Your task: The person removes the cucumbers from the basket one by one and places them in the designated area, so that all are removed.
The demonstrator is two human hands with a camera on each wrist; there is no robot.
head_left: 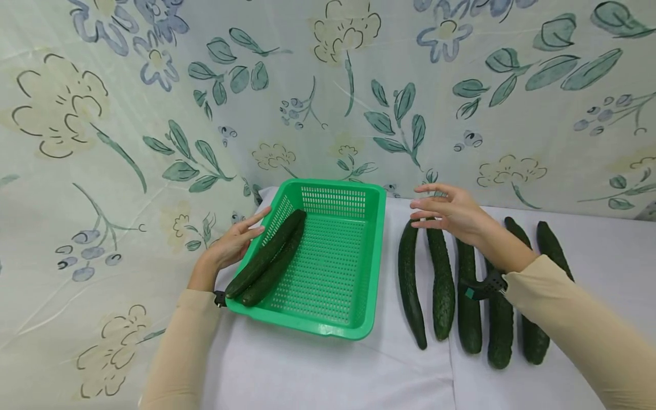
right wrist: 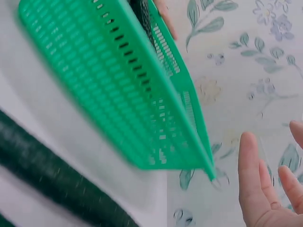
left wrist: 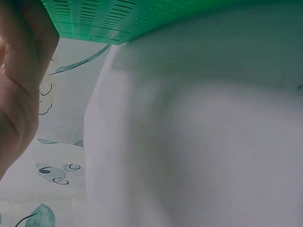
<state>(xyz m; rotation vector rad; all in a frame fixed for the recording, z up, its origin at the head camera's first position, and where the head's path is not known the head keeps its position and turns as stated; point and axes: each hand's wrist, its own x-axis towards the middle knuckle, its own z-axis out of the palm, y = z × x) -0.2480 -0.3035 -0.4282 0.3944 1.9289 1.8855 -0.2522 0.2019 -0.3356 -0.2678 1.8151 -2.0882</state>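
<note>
Two dark green cucumbers (head_left: 271, 259) lie side by side along the left wall inside a green plastic basket (head_left: 378, 256). My left hand (head_left: 232, 245) is at the basket's left side, its fingers extended along the outer wall near the rim. In the left wrist view, the basket's slotted wall (left wrist: 90, 19) is beside that hand. My right hand (head_left: 448, 212) hovers over the far ends of the nearest loose cucumbers (head_left: 410, 279), fingers spread and holding nothing. The right wrist view shows its fingers (right wrist: 248, 170) apart from the basket.
Several more cucumbers (head_left: 468, 302) lie in a row on the white cloth (head_left: 400, 376) right of the basket, partly hidden by my right forearm. A flowered curtain (head_left: 328, 125) hangs behind and to the left.
</note>
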